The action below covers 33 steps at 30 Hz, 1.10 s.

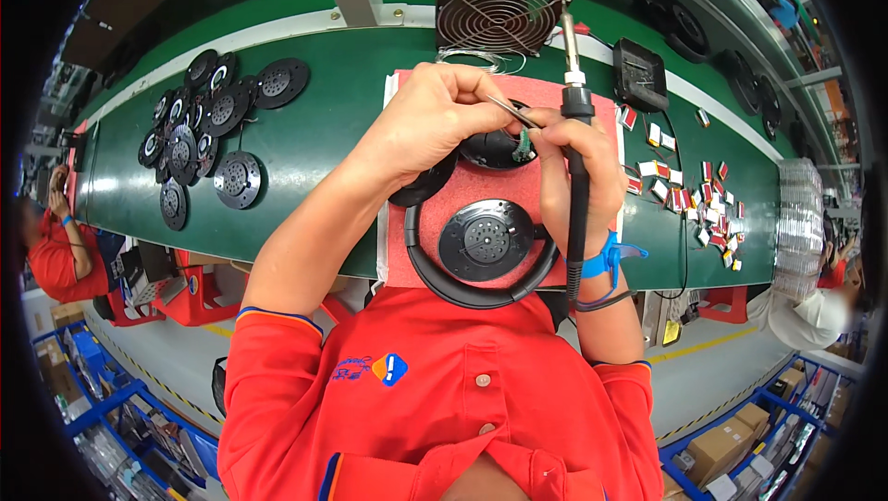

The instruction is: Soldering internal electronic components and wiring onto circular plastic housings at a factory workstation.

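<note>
My left hand (430, 122) is closed, its fingertips pinching a thin metal tool (511, 112) that looks like tweezers. A soldering iron (575, 98) lies in my closed right hand (592, 173), its tip pointing away from me. The fingertips of that hand meet the far end of the thin tool, beside a small green circuit board (524, 146). Beneath both hands, an open black ear cup (490, 151) is partly hidden. Closer to me lies a headphone headband (429, 272), curved around a round perforated speaker plate (487, 240). All of it rests on a red mat (400, 251).
A fan with a wire guard (499, 15) stands behind the mat, with a black tray (640, 75) to its right. Several round speaker plates (222, 111) are piled on the green table's left. Small white-and-red battery packs (680, 197) lie scattered at right. Another person (65, 256) sits far left.
</note>
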Motion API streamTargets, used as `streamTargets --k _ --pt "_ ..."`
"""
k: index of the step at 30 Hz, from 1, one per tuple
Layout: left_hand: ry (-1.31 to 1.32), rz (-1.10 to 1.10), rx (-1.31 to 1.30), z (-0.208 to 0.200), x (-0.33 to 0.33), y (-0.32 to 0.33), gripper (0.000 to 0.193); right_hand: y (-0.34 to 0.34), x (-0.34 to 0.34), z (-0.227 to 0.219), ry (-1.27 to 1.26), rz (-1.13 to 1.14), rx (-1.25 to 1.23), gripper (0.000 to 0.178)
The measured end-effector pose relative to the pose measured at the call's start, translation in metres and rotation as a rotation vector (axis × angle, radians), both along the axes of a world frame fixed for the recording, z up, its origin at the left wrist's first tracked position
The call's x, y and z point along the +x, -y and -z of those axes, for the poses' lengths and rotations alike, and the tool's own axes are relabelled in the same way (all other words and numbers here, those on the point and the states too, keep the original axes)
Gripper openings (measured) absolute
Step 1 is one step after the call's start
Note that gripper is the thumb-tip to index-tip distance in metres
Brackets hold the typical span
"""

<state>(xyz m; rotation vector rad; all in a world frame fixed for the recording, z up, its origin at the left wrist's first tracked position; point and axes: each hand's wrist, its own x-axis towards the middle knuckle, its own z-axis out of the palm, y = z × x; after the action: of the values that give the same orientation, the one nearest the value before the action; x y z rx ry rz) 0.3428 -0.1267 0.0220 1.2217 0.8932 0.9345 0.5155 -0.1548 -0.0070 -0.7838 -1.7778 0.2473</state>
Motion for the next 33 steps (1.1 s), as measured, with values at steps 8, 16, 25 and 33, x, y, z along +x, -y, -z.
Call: streamTargets --k 8,16,25,33 --pt "-0.269 -0.079 0.093 0.008 0.006 0.002 0.009 0.003 0.001 -0.023 0.032 0.075 0.192 0.021" --pt "-0.118 -0.026 0.121 0.007 0.005 0.004 0.012 0.014 0.07 0.014 0.269 0.486 -0.152 0.016" --pt "-0.128 -0.064 0.274 0.014 0.009 0.006 0.012 0.01 0.017 -0.005 -0.07 0.082 -0.294 0.023" --pt "-0.226 -0.081 0.372 0.015 0.009 0.009 0.015 0.008 0.002 -0.012 -0.238 -0.036 -0.42 0.024"
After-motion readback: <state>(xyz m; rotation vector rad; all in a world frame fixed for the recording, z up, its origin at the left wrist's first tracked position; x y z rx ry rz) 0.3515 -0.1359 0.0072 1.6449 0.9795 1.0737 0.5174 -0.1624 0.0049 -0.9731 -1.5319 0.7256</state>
